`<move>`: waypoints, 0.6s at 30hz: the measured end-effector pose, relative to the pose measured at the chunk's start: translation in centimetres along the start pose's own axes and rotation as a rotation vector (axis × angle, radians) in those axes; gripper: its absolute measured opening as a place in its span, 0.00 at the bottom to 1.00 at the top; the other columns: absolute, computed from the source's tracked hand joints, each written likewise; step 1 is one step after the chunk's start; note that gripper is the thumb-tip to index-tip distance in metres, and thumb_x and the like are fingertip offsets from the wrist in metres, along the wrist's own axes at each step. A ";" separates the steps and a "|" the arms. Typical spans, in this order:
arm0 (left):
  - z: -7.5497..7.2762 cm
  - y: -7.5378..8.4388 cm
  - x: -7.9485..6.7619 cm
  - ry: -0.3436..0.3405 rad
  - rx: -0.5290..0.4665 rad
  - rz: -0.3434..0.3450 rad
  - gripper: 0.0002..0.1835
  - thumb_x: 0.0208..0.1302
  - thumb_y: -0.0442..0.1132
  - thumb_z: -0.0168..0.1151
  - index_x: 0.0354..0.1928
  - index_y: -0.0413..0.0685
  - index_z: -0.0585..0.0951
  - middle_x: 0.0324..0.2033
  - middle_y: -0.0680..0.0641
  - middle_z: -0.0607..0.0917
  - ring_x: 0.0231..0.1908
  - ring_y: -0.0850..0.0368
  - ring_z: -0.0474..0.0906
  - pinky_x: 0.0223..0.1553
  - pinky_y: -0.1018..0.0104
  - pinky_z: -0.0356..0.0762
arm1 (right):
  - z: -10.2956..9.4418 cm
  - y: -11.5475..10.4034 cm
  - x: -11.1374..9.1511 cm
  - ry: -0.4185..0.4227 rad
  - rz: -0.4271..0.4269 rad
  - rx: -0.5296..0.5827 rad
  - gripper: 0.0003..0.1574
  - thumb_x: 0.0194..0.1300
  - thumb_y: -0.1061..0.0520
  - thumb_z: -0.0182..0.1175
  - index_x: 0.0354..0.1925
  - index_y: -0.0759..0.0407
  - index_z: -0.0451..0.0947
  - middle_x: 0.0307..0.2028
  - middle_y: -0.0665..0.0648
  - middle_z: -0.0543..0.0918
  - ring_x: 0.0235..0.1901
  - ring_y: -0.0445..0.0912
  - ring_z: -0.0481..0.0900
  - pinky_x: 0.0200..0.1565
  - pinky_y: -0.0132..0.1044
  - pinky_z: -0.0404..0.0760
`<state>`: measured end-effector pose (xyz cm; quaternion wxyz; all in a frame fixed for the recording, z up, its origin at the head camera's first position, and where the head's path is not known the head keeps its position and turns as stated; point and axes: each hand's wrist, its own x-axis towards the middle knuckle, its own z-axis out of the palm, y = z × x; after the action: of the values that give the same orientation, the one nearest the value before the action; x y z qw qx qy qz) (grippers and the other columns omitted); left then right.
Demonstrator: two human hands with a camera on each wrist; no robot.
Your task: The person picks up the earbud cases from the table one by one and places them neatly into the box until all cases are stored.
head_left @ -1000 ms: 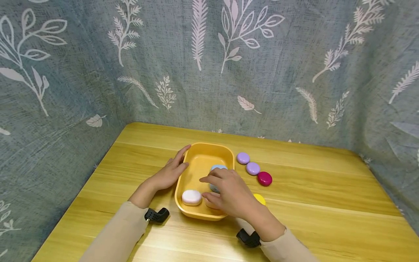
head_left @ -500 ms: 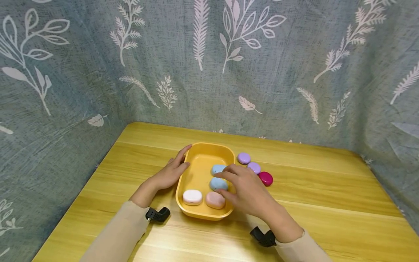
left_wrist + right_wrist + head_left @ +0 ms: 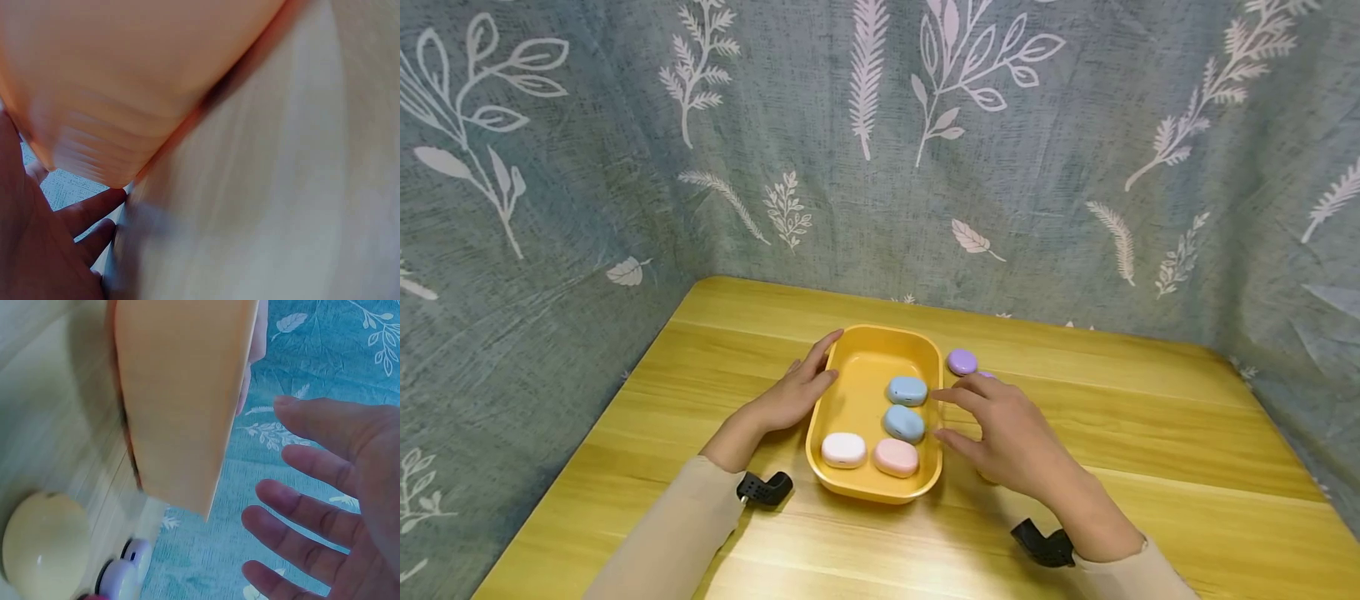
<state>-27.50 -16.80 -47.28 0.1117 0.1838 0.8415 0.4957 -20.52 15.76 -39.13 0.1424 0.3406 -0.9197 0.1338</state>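
Yellow tray (image 3: pixel 853 392) on a wood-grain counter (image 3: pixel 700 367), four small rounded cases inside, hands at either side.
Left hand (image 3: pixel 790 396) rests against the tray's left wall, fingers extended and grasping nothing; right hand (image 3: pixel 1011 429) is released, its fingers loosely spread just beside the right rim. Along the tray's right side lie an upper blue case (image 3: pixel 907 390) and a lower blue case (image 3: pixel 904 423); a pink case (image 3: pixel 896 457) sits at the near right corner, with a white case (image 3: pixel 844 450) to its left. Outside, beyond the right rim, is a purple case (image 3: pixel 962 362), a second purple case (image 3: pixel 987 376) mostly hidden behind the right hand. The right wrist view shows a yellow case (image 3: pixel 47 547) on the counter. Grey-blue leaf-patterned fabric (image 3: pixel 820 125) hangs behind.
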 end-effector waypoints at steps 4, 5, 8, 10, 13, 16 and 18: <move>-0.1 0.0 0.0 -0.003 -0.002 -0.007 0.33 0.84 0.50 0.39 0.83 0.77 0.42 0.80 0.37 0.58 0.82 0.37 0.46 0.76 0.29 0.45 | -0.2 0.6 -0.6 -0.020 0.015 -0.008 0.30 0.60 0.47 0.77 0.59 0.52 0.85 0.47 0.50 0.84 0.37 0.42 0.80 0.38 0.39 0.79; -0.1 -0.1 0.0 -0.005 -0.004 -0.008 0.33 0.84 0.50 0.39 0.83 0.77 0.42 0.81 0.38 0.57 0.82 0.37 0.46 0.77 0.29 0.44 | -0.3 0.7 -0.7 -0.022 0.017 -0.007 0.30 0.60 0.47 0.77 0.59 0.53 0.85 0.47 0.50 0.84 0.36 0.42 0.79 0.38 0.39 0.79; -0.1 -0.2 0.1 -0.009 -0.006 -0.009 0.33 0.85 0.51 0.39 0.83 0.78 0.42 0.81 0.38 0.57 0.82 0.39 0.45 0.78 0.30 0.38 | -0.5 1.0 -1.1 -0.030 0.032 -0.006 0.31 0.60 0.47 0.78 0.59 0.54 0.84 0.47 0.51 0.84 0.35 0.41 0.79 0.37 0.38 0.79; -0.1 -0.2 0.1 -0.011 -0.007 -0.008 0.33 0.85 0.51 0.38 0.83 0.78 0.41 0.81 0.38 0.57 0.82 0.40 0.46 0.78 0.31 0.33 | -0.6 1.2 -1.3 -0.041 0.042 -0.008 0.31 0.60 0.47 0.77 0.59 0.54 0.84 0.48 0.51 0.84 0.36 0.41 0.80 0.37 0.38 0.80; -0.1 -0.2 0.1 -0.012 -0.006 -0.003 0.33 0.85 0.50 0.38 0.83 0.76 0.41 0.81 0.37 0.57 0.82 0.40 0.47 0.78 0.33 0.26 | -0.7 1.5 -1.6 -0.071 0.060 -0.019 0.31 0.60 0.46 0.77 0.60 0.53 0.84 0.50 0.51 0.84 0.37 0.42 0.82 0.39 0.40 0.82; -0.1 -0.2 0.1 -0.009 -0.005 -0.002 0.33 0.85 0.49 0.39 0.83 0.76 0.41 0.81 0.37 0.57 0.82 0.39 0.48 0.78 0.33 0.27 | -0.8 1.8 -1.9 -0.111 0.072 -0.031 0.32 0.60 0.45 0.77 0.60 0.53 0.84 0.53 0.54 0.85 0.43 0.47 0.86 0.44 0.45 0.85; -0.1 -0.1 0.1 -0.008 -0.005 -0.005 0.33 0.85 0.50 0.39 0.83 0.76 0.41 0.81 0.38 0.58 0.82 0.40 0.48 0.78 0.33 0.28 | -0.8 2.0 -2.1 -0.138 0.081 -0.034 0.31 0.60 0.45 0.77 0.59 0.53 0.84 0.55 0.56 0.85 0.48 0.51 0.87 0.46 0.49 0.86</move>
<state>-27.62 -16.92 -47.32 0.1168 0.1833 0.8402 0.4969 -20.20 18.71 -39.46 0.0790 0.3092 -0.9424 0.1000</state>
